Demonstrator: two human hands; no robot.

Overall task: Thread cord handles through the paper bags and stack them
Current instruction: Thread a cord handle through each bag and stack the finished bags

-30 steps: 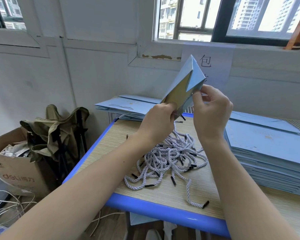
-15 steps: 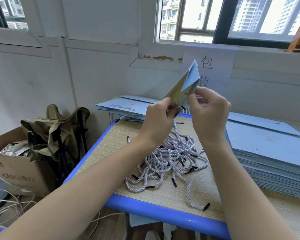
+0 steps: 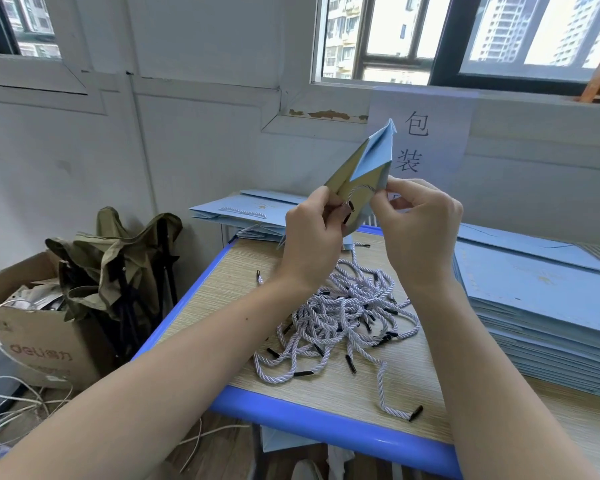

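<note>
Both hands (image 3: 368,237) pinch a blue paper bag (image 3: 373,157)

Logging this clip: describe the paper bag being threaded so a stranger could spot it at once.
Above the blue-edged table, both hands meet over the cord pile. Between them is the paper bag: unlike the flat stacks, it is raised, its mouth open.

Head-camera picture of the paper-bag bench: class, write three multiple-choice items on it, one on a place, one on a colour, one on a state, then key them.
1. Where is the loose pile of white twisted cords?
A on the wooden table with blue edge
B in the cardboard box
C on the windowsill

2. What colour are the cord tips?
A red
B black
C yellow

3. What is the state of the light blue paper bag?
A lying flat
B torn apart
C held up

Key: 1 A, the pile lies on the table; 2 B, the tips are black; 3 C, left hand and right hand grip it.
</note>
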